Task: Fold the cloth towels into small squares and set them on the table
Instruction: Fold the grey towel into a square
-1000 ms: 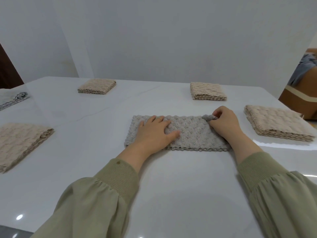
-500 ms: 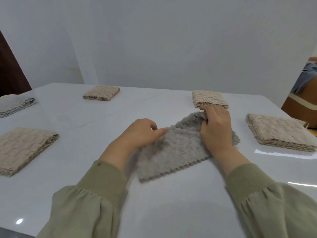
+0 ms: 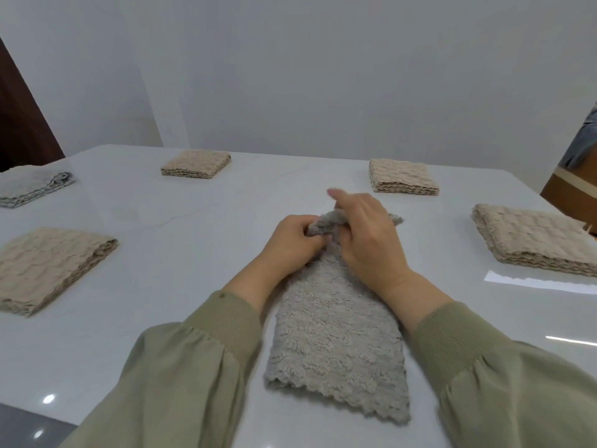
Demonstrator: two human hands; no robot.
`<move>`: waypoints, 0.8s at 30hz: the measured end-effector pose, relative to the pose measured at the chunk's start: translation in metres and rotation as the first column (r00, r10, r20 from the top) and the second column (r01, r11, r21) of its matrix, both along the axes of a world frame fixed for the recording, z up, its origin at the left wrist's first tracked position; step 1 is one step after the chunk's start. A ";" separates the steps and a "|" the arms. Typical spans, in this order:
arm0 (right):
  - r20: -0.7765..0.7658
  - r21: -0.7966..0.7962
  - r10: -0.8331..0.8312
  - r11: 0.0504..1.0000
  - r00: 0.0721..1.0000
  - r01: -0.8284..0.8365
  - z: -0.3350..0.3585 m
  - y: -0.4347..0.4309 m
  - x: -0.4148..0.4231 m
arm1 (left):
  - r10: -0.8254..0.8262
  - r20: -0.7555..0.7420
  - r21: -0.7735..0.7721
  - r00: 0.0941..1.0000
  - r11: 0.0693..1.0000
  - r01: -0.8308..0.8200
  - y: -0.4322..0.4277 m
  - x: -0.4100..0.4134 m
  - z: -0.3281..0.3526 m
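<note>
The grey towel (image 3: 336, 344) lies on the white counter (image 3: 193, 286), right in front of the person. It is a long strip. Its near end is flat on the counter and has a wavy edge. Its far end is lifted up and bunched between the two hands.

The left hand (image 3: 290, 240) has its fingers curled, and it pinches the raised end of the grey towel. The right hand (image 3: 368, 240) holds the same end from the other side, with its thumb tucked round the cloth. One finger of the right hand sticks out and looks blurry. The two hands are touching each other over the towel. Both arms wear green sleeves (image 3: 193, 367).

Other towels sit folded on the counter, well apart from the grey one. A tan towel (image 3: 48, 266) lies at the left. A pale grey towel (image 3: 29, 187) lies farther back at the left edge. A small tan square (image 3: 196, 163) sits at the back left. Another tan square (image 3: 402, 179) sits at the back right, just past the hands. A bigger tan stack (image 3: 533, 240) lies at the right.
</note>
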State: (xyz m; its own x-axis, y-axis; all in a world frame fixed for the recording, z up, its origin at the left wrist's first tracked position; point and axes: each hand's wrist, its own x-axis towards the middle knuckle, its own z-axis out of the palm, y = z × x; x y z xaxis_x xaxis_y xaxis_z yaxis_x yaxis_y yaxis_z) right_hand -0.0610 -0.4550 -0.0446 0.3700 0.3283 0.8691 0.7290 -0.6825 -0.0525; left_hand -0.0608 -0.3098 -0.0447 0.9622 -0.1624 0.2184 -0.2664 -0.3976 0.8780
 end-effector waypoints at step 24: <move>-0.683 -0.104 -0.386 0.892 0.620 0.440 -0.018 -0.039 0.030 | 0.075 0.079 0.808 0.994 0.580 -0.108 0.005 0.011 -0.016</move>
